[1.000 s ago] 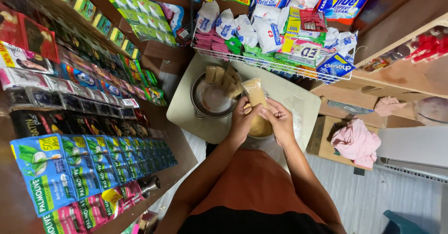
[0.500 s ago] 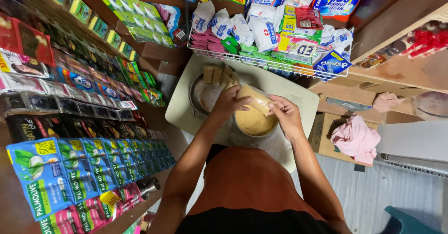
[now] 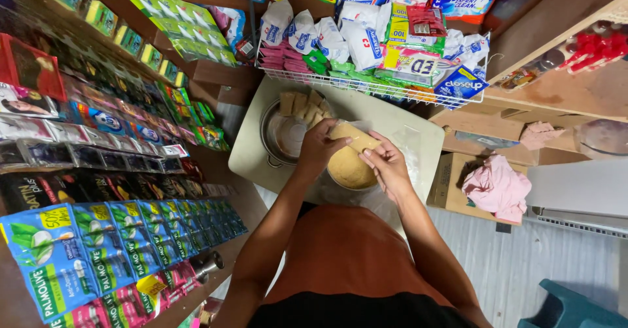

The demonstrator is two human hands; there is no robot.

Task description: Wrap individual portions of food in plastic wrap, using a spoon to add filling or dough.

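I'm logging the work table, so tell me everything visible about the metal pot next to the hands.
The metal pot is round, silvery and shiny, with a small side handle at its lower left rim. It stands upright on the pale table, just left of the bowl of yellow-tan mixture. Tan rectangular pieces are stacked along its far rim, and its bottom looks bare. The left hand reaches over its right edge; whether it touches cannot be told.

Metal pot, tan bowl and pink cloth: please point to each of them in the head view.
Metal pot (image 3: 288,138): head view, on its bare inner bottom.
Tan bowl (image 3: 350,169): head view, on the tan contents below the hands.
Pink cloth (image 3: 497,187): head view, on the middle of the crumpled fabric.
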